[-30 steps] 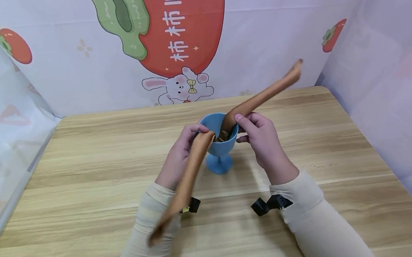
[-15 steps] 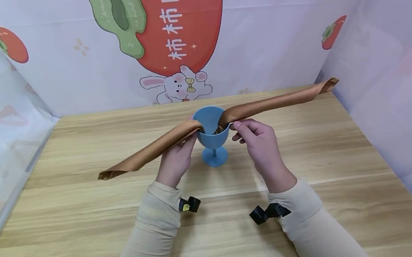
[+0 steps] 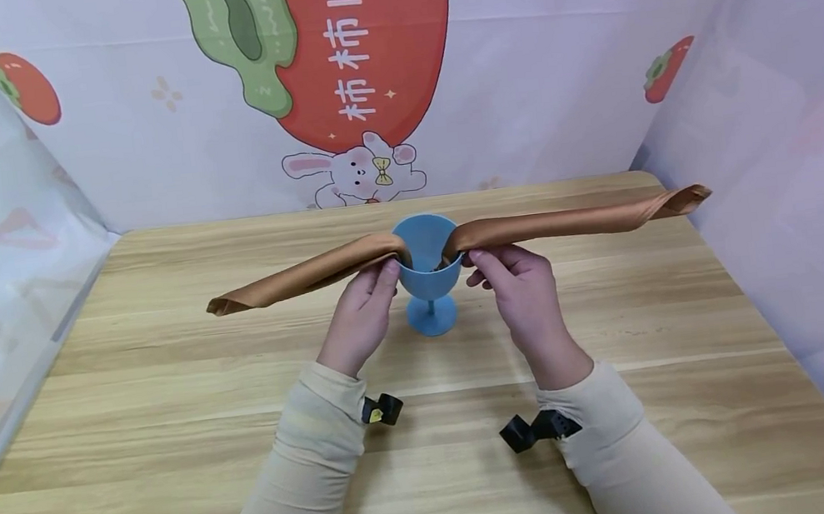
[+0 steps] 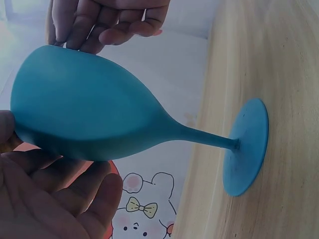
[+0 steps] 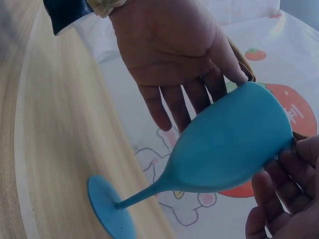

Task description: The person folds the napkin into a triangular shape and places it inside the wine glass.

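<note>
A blue goblet (image 3: 430,284) stands upright on the table. The middle of a rolled brown satin napkin (image 3: 544,226) is tucked into its bowl, and the two rolled ends stick out over the rim to left and right. At the left rim my left hand (image 3: 360,317) pinches the napkin where it bends over the edge, thumb toward me. My right hand (image 3: 525,299) pinches it at the right rim. Both wrist views show fingers beside the outside of the goblet's bowl (image 4: 89,104). The napkin's part deep in the bowl is mostly hidden.
The wooden table (image 3: 179,482) extends around the goblet. Behind it hangs a white backdrop (image 3: 535,68) printed with fruit and a rabbit. White cloth walls (image 3: 787,167) close in the sides. A small black camera (image 3: 383,411) sits on each wrist.
The napkin's left end has swung from across my left forearm up and out to the left. Its right end has dropped to nearly level. My left hand has shifted under the left end.
</note>
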The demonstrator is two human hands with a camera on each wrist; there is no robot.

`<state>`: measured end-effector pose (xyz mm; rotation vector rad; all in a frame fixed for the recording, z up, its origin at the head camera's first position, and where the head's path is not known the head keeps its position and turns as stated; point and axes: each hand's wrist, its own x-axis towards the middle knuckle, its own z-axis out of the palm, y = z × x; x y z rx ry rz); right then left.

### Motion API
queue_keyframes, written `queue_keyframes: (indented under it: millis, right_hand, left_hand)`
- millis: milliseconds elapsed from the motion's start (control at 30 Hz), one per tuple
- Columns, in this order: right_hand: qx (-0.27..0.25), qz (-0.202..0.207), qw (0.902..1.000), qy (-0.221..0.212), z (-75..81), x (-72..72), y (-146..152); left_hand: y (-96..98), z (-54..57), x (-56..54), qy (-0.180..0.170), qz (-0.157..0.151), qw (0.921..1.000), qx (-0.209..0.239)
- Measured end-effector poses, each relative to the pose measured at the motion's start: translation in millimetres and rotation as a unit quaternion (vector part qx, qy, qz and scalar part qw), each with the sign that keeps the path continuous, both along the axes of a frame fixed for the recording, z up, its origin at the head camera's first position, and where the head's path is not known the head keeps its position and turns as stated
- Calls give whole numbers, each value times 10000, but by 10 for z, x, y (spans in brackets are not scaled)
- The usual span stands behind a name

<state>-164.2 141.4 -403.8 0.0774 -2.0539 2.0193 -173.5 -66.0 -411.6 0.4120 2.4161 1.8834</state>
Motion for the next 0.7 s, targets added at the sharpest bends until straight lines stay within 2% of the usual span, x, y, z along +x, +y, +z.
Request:
queue_keyframes:
  millis: [300, 500, 567, 700]
  right_hand:
    - [61, 45, 10000, -29, -29, -7, 52]
    - [637, 317, 9974, -77, -70, 70, 136]
    - [814, 446, 9957, -66, -86, 110, 165]
    - [1185, 801, 9897, 52, -120, 214, 258]
  left_hand:
    - [44, -1, -19, 126, -279, 9994, 153]
    - [44, -11, -45, 59, -267, 9995, -124]
    - [37, -10, -43, -42, -229, 9994, -271]
    - [7, -37, -17, -467, -439, 9960, -618]
